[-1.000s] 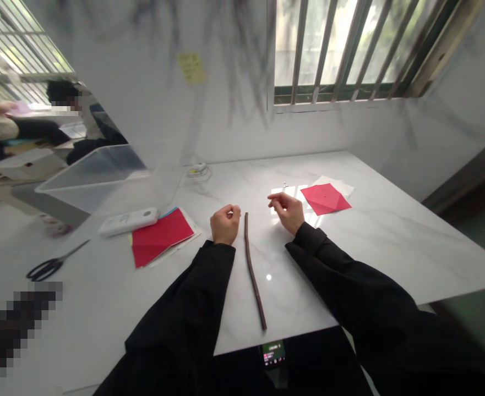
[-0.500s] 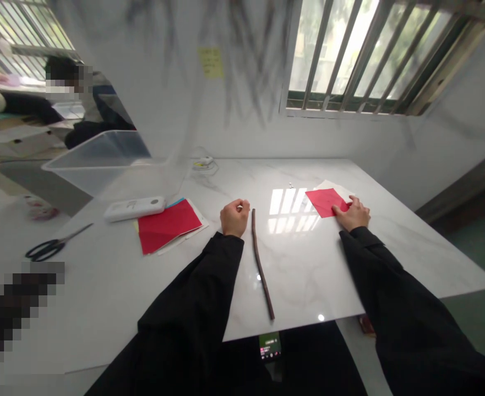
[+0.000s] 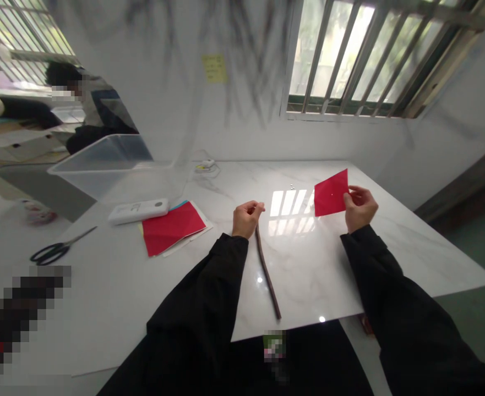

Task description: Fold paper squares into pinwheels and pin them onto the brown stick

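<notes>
My right hand (image 3: 361,209) pinches a red sheet of paper (image 3: 330,193) by its right edge, thumb in front, and holds it tilted up over the table. A tiny pale spot shows near the sheet's middle. My left hand (image 3: 247,218) is closed with thumb and fingertips together; anything between them is too small to make out. Just below it lies a thin, slightly bent dark brown stick (image 3: 267,273), whose far end the hand hides. Beyond my hands, a few tiny shiny bits (image 3: 292,187) rest on the table.
Left on the marbled white table (image 3: 308,275) lie stacked red and pale sheets (image 3: 174,228), a white oblong device (image 3: 138,211) and black-handled scissors (image 3: 63,248). A clear plastic bin (image 3: 110,179) stands behind them. A small cabled item (image 3: 206,164) is near the wall. Another person sits far left.
My right hand has lifted the red sheet from the table and turned it upward. The left hand has shifted slightly right, over the stick's far end.
</notes>
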Demonstrator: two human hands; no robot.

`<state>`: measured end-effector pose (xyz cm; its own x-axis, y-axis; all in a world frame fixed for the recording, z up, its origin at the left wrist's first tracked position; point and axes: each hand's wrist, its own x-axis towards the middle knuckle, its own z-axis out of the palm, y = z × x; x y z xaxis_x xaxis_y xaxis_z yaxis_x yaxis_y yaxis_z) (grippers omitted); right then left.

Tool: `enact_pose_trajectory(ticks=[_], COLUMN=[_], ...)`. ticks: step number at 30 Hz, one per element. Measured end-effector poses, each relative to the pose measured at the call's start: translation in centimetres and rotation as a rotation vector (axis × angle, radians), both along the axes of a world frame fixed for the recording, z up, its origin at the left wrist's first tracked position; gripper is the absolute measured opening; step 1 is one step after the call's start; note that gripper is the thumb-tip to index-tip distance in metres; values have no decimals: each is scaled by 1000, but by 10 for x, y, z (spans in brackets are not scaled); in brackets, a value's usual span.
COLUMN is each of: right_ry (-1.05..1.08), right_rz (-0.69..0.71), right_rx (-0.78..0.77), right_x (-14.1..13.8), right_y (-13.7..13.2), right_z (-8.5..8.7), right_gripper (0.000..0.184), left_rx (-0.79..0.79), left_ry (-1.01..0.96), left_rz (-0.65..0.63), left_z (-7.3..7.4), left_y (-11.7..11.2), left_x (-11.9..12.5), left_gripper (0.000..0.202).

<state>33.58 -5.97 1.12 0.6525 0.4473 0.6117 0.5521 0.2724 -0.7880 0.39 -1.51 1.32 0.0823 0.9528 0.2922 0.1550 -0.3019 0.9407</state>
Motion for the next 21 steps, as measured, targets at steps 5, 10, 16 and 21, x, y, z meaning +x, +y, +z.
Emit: enact_pose_trajectory(ticks=[5, 10, 16, 21], right_ry=[-542, -897, -657, -21], right_rz=[90, 621, 710, 450], right_rx=[33, 86, 26, -56], right_x=[-102, -176, -174, -153], right_y=[-3, 9, -1, 7], right_z=[25, -3, -6, -10], right_gripper=[16, 27, 20, 38], left_rx=[-253, -319, -342, -463], left_ry=[-421, -645, -750, -748], left_rz=[-373, -347, -8, -50], left_z=[6, 1, -10, -14], left_y=[-5, -6, 10, 12], left_x=[5, 11, 13, 9], left_gripper=[62, 69, 51, 36])
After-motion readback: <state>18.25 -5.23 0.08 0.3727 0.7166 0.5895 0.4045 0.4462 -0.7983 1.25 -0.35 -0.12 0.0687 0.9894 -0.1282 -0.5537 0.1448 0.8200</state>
